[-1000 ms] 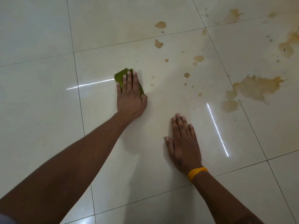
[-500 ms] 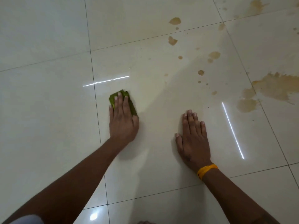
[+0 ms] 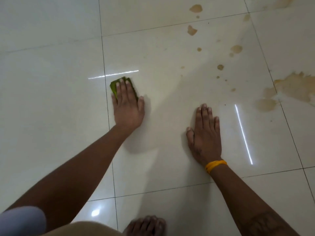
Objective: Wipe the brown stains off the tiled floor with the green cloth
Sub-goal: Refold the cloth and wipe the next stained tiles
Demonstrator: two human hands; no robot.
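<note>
Your floor carries brown stains at upper right, well apart from both hands. Your right hand lies flat, fingers straight. Your left hand presses straight fingers on the cloth.

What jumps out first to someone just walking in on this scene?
Probably the big brown stain at the right edge of the pale tiled floor, with smaller spots trailing up from it. Then the left hand pressing a green cloth well left of them, while the right hand lies flat.
</note>
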